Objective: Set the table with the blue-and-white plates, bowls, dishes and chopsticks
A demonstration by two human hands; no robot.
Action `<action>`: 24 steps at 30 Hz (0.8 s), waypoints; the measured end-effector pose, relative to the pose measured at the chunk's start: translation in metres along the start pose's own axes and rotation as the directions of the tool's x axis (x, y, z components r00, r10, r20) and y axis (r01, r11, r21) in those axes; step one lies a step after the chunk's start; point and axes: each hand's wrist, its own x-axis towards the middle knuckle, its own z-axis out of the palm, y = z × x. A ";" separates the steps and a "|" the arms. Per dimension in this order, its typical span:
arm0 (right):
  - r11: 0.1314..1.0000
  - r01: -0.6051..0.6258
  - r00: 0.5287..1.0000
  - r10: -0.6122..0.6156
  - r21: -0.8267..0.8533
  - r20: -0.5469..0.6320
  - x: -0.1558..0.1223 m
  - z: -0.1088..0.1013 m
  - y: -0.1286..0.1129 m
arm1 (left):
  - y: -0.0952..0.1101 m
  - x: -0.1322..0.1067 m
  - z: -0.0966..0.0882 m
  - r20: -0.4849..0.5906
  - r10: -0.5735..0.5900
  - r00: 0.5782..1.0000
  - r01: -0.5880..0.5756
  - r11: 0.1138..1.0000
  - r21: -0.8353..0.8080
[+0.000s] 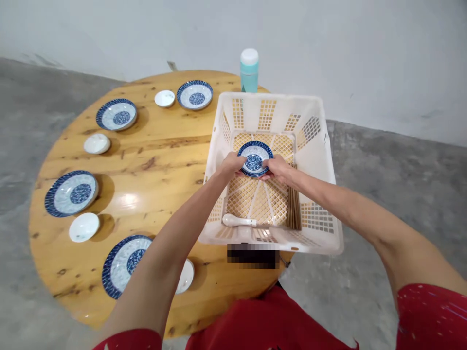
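Note:
Both my hands grip a small blue-and-white plate (254, 158) inside the white plastic basket (272, 99). My left hand (232, 164) pinches its left rim, thumb on top. On the right rim, my right hand (277, 168) has its thumb over the edge and fingers beneath. Whether one plate or a stack is held, I cannot tell. A bundle of brown chopsticks (294, 206) lies along the basket's right side, partly under my right wrist. Near the front wall rests a white ceramic spoon (239, 220).
The basket stands on a round wooden table (156, 182), overhanging its right edge. Several blue-rimmed dishes (71, 193) and small white bowls (84, 227) line the table's left side. A turquoise bottle (249, 73) stands behind the basket. A blurred dark object (253, 256) sits at its front.

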 end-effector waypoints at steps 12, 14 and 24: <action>0.994 0.080 0.994 -0.074 0.079 -0.076 0.092 0.020 -0.061 | 0.038 0.079 0.005 -0.143 0.035 0.989 -0.073 0.960 -0.271; 0.993 0.079 0.995 -0.072 0.091 -0.075 0.101 0.023 -0.062 | 0.037 0.088 0.006 -0.168 0.036 0.985 -0.084 0.955 -0.285; 0.991 0.036 0.999 -0.030 0.126 -0.045 0.131 0.024 -0.061 | 0.032 0.118 0.014 -0.219 0.078 0.973 -0.137 0.953 -0.270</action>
